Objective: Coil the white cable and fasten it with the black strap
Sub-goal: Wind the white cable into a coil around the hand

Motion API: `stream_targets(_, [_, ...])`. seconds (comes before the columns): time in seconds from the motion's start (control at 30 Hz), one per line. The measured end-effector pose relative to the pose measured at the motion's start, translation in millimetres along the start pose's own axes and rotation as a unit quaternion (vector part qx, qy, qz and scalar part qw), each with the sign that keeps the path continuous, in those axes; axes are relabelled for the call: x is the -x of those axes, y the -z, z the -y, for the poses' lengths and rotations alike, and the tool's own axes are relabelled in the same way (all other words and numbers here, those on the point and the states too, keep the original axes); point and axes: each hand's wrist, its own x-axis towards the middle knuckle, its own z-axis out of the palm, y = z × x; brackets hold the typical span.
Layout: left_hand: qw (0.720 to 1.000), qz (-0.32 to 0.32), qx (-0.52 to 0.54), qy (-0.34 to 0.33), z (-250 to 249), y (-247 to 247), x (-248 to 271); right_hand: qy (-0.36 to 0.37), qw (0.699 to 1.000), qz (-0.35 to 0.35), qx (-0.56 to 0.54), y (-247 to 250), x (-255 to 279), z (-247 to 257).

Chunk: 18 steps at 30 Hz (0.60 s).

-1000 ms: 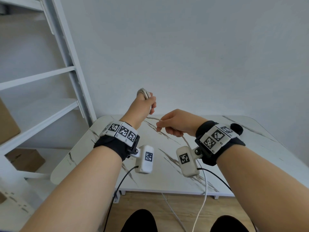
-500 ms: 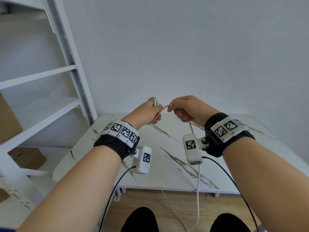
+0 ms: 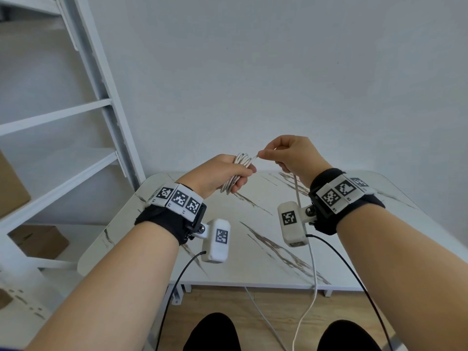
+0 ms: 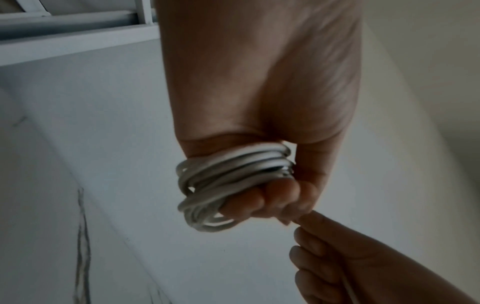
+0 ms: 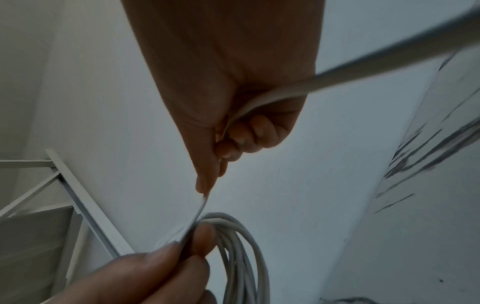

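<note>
Above bench (image 3: 253,249): both hands raised, close together.
left hand (image 3: 217,173): fingers (image 4: 270,199) wrapped round coiled white cable (image 3: 238,173) — several loops bunched in fist.
right hand (image 3: 291,155): thumb and forefinger pinching free run of cable just beside coil — remaining fingers curled round it.
cable tail: hanging from right hand past bench edge toward wooden floor (image 3: 278,312).

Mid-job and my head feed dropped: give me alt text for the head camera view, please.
Above a marble-patterned table, the left hand grips a bundle of coiled white cable while the right hand pinches the strand leading into it. The loose cable runs down past the right wrist to the wooden floor. White shelving stands at left.
</note>
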Motion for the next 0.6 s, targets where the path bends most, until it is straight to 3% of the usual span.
stream_targets(0.17, [0.999, 0.035, 0.018, -0.009, 3, 1, 2, 0.008, 1.0, -0.013, -0.013, -1, -2, -6])
stream_targets(0.33, [0.985, 0.031, 0.168, -0.02, 2, 5, 0, -0.001, 0.999, 0.006, -0.036, -3, -2, -9])
stream_targets(0.6, [0.949, 0.049, 0.309, -0.027, 0, 5, 1, -0.02, 0.999, -0.004, -0.031, -13, -2, -13])
